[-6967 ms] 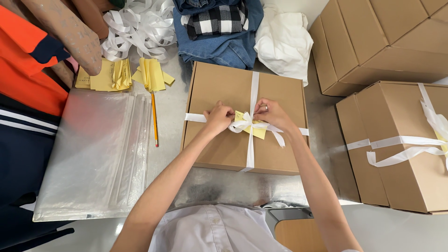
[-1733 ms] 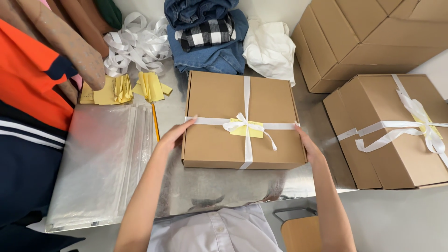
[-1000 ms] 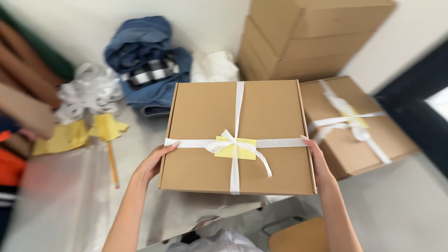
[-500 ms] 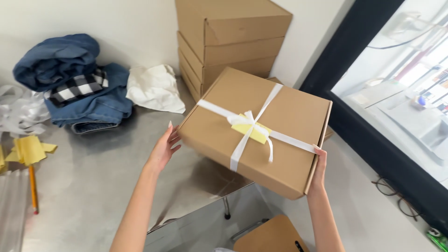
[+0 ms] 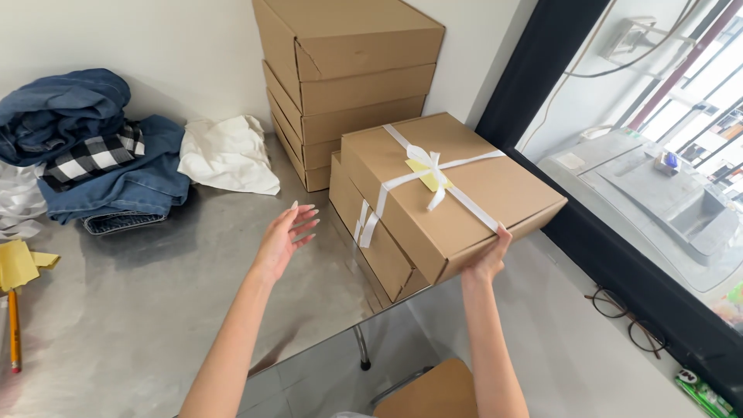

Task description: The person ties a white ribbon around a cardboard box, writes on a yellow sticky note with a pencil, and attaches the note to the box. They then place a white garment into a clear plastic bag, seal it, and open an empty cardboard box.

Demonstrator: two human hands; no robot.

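The right hand [image 5: 489,262] shows only its thumb and wrist, its fingers hidden under the ribboned box [image 5: 453,190], which also covers most of the lower box [image 5: 371,232] at the counter's [image 5: 155,310] right edge. At the counter's left edge, the pencil [image 5: 13,329], yellow paper [image 5: 17,263] and white ribbon heap [image 5: 19,197] are cut off by the frame.

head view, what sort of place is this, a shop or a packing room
Probably a small packing room for clothing orders: stacked plain cardboard boxes, a ribbon-tied box steadied by the right hand, and folded jeans on a steel table.
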